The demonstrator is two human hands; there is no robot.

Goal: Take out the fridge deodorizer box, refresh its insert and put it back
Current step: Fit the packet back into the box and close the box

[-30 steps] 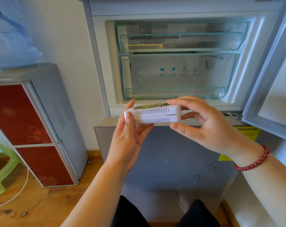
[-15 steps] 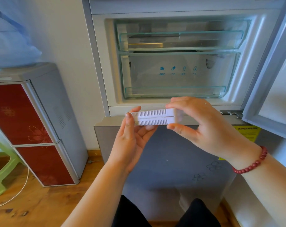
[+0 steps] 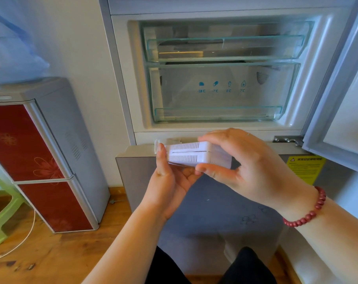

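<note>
Deodorizer is out of the fridge. Left hand (image 3: 170,181) and right hand (image 3: 243,162) both grip the white slotted plastic deodorizer box (image 3: 189,153), held in the air in front of the fridge's open compartment. A clear piece sticks out at its left end; probably the insert sliding out, can't confirm. Left to do: refresh, reassemble, return to the clear plastic fridge drawers (image 3: 221,93).

A home kitchen corner: open fridge (image 3: 225,74), water dispenser (image 3: 51,152), green plastic stool (image 3: 2,212), wooden floor (image 3: 57,255)
</note>
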